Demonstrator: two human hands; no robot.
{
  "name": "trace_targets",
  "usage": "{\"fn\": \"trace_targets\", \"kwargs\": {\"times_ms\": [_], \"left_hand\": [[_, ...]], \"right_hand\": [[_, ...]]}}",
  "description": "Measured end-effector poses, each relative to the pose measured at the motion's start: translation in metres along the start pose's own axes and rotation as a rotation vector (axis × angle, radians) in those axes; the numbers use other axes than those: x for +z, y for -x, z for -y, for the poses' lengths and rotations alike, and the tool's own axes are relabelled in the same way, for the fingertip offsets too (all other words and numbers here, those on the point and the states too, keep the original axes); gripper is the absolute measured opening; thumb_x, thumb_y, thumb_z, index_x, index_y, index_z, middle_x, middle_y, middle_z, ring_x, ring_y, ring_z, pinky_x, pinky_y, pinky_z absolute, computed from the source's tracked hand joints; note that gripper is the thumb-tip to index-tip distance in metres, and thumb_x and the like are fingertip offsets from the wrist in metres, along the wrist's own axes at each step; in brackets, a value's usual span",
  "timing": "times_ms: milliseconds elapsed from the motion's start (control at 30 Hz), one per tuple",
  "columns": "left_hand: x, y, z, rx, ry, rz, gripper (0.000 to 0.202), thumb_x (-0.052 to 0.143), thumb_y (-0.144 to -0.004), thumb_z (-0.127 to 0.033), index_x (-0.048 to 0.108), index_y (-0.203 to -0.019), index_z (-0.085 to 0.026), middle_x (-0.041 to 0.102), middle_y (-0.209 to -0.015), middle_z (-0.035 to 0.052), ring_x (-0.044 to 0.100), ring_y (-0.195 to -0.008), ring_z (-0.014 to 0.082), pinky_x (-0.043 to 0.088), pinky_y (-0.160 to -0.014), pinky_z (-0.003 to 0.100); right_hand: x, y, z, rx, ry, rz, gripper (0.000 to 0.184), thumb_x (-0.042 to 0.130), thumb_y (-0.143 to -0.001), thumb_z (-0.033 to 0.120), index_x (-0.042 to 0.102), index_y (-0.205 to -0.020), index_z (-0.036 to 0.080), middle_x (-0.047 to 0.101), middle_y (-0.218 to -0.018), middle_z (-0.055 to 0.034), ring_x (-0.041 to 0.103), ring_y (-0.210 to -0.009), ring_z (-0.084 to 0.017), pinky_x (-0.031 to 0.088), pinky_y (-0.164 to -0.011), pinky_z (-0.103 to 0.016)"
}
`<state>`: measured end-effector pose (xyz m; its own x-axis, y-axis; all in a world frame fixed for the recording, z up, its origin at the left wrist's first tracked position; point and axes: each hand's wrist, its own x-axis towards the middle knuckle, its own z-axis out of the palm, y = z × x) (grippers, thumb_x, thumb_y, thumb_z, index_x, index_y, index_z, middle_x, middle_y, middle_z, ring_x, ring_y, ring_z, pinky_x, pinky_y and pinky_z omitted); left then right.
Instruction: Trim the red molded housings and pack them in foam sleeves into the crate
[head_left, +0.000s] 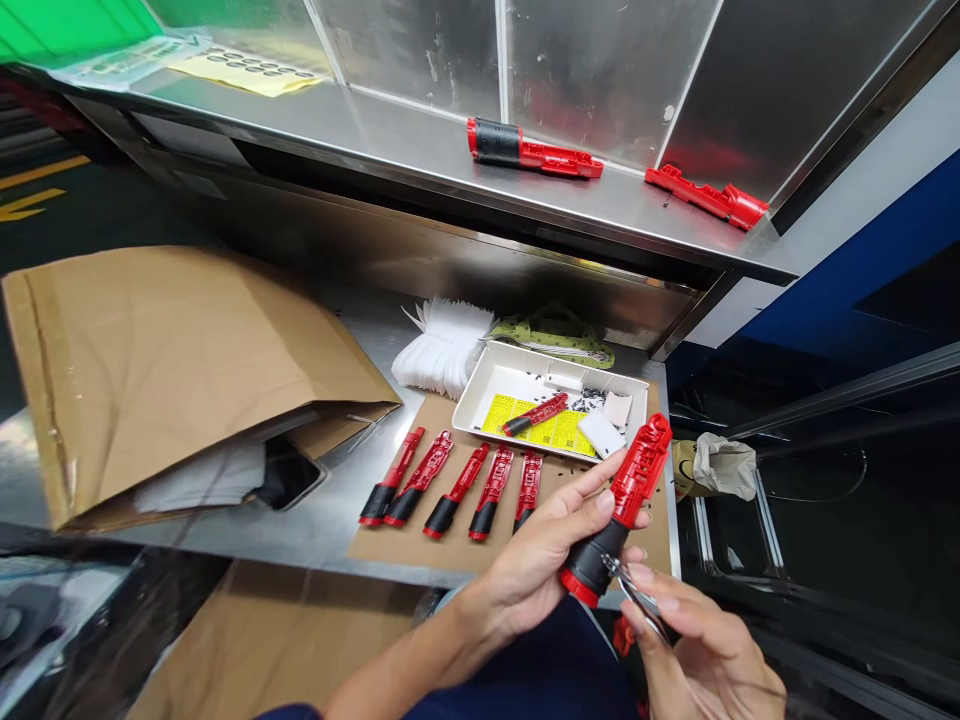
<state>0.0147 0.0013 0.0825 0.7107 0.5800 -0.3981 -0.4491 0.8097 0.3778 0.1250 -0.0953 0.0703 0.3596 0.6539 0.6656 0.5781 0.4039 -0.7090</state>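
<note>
My left hand (544, 555) grips a red and black plastic handle half (626, 500), tilted with its black end down toward me. My right hand (701, 645) pinches metal tweezers (637, 595), whose tips sit at the black end of that handle half. Several matching red and black handle halves (450, 487) lie in a row on a brown cardboard sheet (420, 545) just beyond my hands. A white tray (487, 385) behind them holds a yellow label sheet, one more red piece (535, 414), small white parts and tiny dark screws.
A large cardboard box flap (165, 370) covers the left of the steel bench. A stack of white pieces (442, 350) sits beside the tray. Two red parts (532, 150) (709, 197) rest on the steel shelf above. A crumpled bag (720, 465) hangs at the right.
</note>
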Motion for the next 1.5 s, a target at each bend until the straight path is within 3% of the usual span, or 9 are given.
{"fn": "trace_targets", "kwargs": {"times_ms": [167,367,667,1000,1233,1400,1500], "left_hand": [[0.003,0.0,-0.001,0.039,0.037,-0.007,0.058,0.073,-0.085,-0.021,0.055,-0.14,-0.017,0.072,-0.109,0.0135,0.069,-0.085,0.0167,0.06,-0.07,0.026],[0.001,-0.001,-0.001,-0.002,0.028,0.03,0.07,0.08,-0.079,-0.028,0.052,-0.143,-0.018,0.073,-0.106,0.013,0.069,-0.068,0.0134,0.059,-0.067,0.024],[0.0,0.001,0.003,-0.007,-0.016,-0.016,0.082,0.085,-0.074,-0.029,0.048,-0.146,-0.02,0.074,-0.103,0.0112,0.069,-0.068,0.0146,0.06,-0.069,0.026],[-0.001,-0.002,0.003,-0.001,-0.05,-0.026,0.075,0.074,-0.084,-0.023,0.04,-0.151,-0.018,0.073,-0.104,0.0132,0.069,-0.07,0.0136,0.06,-0.069,0.025],[0.006,0.0,0.001,0.038,0.015,-0.045,0.055,0.068,-0.088,-0.017,0.054,-0.141,-0.016,0.072,-0.106,0.0129,0.069,-0.087,0.0165,0.061,-0.071,0.027],[0.002,-0.002,0.001,0.018,-0.005,-0.01,0.064,0.072,-0.086,-0.023,0.049,-0.145,-0.018,0.073,-0.103,0.0131,0.07,-0.087,0.0182,0.059,-0.069,0.024],[-0.002,-0.002,0.003,0.009,-0.024,0.005,0.07,0.075,-0.084,-0.028,0.047,-0.147,-0.02,0.072,-0.105,0.0133,0.071,-0.082,0.0183,0.059,-0.07,0.026]], "right_hand": [[-0.012,0.008,-0.002,0.086,-0.057,-0.134,0.017,0.079,-0.081,0.014,0.066,-0.092,0.019,0.079,-0.084,-0.0026,0.077,-0.076,-0.02,0.066,-0.066,-0.027],[-0.013,0.006,-0.008,0.029,-0.045,0.047,0.035,0.077,-0.073,-0.001,0.067,-0.101,0.017,0.079,-0.092,-0.0064,0.078,-0.076,-0.024,0.067,-0.068,-0.032],[-0.004,0.0,0.0,0.046,-0.032,0.014,0.026,0.076,-0.076,0.005,0.066,-0.097,0.017,0.079,-0.087,-0.0063,0.077,-0.072,-0.023,0.067,-0.067,-0.031],[-0.004,0.001,-0.002,0.041,0.03,0.028,0.021,0.076,-0.077,0.005,0.067,-0.091,0.018,0.079,-0.084,-0.0039,0.077,-0.071,-0.021,0.066,-0.065,-0.028],[-0.007,0.01,0.0,0.128,-0.095,-0.202,0.013,0.077,-0.083,0.019,0.068,-0.092,0.019,0.079,-0.091,-0.0027,0.077,-0.078,-0.018,0.065,-0.071,-0.024],[-0.01,0.007,-0.001,0.094,-0.019,-0.027,0.032,0.079,-0.073,0.002,0.068,-0.099,0.016,0.079,-0.094,-0.0057,0.077,-0.078,-0.023,0.067,-0.072,-0.032],[-0.007,0.004,-0.001,0.074,-0.033,-0.02,0.031,0.079,-0.072,0.001,0.068,-0.097,0.016,0.079,-0.09,-0.0057,0.077,-0.076,-0.023,0.067,-0.069,-0.031]]}}
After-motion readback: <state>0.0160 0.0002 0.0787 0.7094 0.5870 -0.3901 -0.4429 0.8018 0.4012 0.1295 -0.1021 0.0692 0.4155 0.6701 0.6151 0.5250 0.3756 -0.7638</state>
